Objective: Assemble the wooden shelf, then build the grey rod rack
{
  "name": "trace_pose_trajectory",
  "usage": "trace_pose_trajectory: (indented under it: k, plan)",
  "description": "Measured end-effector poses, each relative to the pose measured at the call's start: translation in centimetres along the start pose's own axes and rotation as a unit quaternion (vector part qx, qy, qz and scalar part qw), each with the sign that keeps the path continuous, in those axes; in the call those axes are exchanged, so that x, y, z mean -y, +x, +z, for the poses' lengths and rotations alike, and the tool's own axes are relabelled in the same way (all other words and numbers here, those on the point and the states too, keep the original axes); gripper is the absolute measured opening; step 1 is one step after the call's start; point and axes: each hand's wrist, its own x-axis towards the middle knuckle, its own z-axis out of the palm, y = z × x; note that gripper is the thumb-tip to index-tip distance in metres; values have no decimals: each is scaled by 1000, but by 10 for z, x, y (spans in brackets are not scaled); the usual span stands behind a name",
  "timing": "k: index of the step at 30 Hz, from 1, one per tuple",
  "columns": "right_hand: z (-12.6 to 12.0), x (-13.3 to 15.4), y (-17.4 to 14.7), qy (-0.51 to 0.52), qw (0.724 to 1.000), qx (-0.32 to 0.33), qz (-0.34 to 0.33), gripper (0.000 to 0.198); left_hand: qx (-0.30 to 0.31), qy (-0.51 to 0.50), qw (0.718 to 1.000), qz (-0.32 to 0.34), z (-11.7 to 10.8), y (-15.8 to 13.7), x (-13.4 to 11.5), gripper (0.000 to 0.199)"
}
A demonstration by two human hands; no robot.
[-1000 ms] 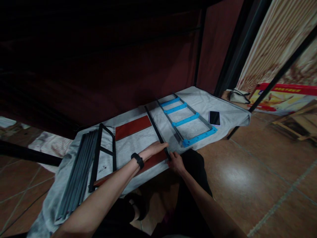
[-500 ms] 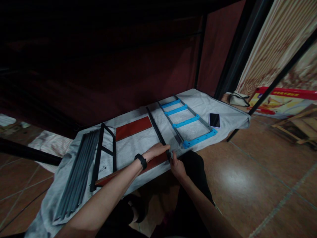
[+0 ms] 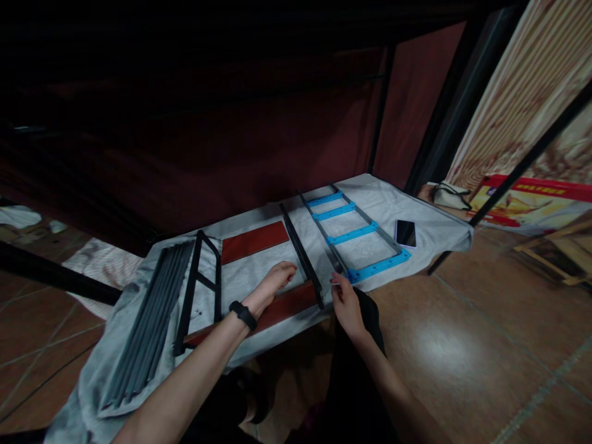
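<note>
My left hand [image 3: 276, 279], with a black wristband [image 3: 243, 314], is closed with curled fingers above the near red-brown board [image 3: 289, 306]; whether it holds anything is hidden. To its right lies a black metal side frame [image 3: 300, 250] at the board's end. My right hand [image 3: 346, 303] is pinched just right of that frame, with a small pale thing at the fingertips too small to name. A far red-brown board [image 3: 254, 241] lies between the side frame and another black frame [image 3: 188, 293] on the left. Neither hand touches the side frame.
A blue-and-grey ladder-like frame [image 3: 352, 231] and a phone [image 3: 406, 234] lie to the right on the grey cloth [image 3: 374, 191]. Several grey tubes [image 3: 150, 320] lie at the left. Small metal pieces [image 3: 197, 314] sit near the left frame. Beyond stands a dark red panel [image 3: 259, 142].
Both hands have come off the black side frame. My left hand has moved left and my right hand slightly right, apart from each other. The view has tilted a little.
</note>
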Motion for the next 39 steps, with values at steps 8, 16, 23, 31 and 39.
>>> trace_pose_trajectory:
  k: [8,16,23,31,39]
  plan:
    - [-24,76,3,130,990,61,0,31,28,67,976,203,24,-67,-13,69]
    - [-33,71,-19,141,984,108,4,14,62,183,961,198,70,-92,0,78]
    - [-44,52,13,243,965,67,71,15,13,263,927,268,48,-80,-12,65]
    - [-15,18,48,406,890,-3,209,38,50,314,916,246,25,-38,13,63]
    - [19,15,39,438,866,-1,241,40,81,302,925,217,31,-27,16,51]
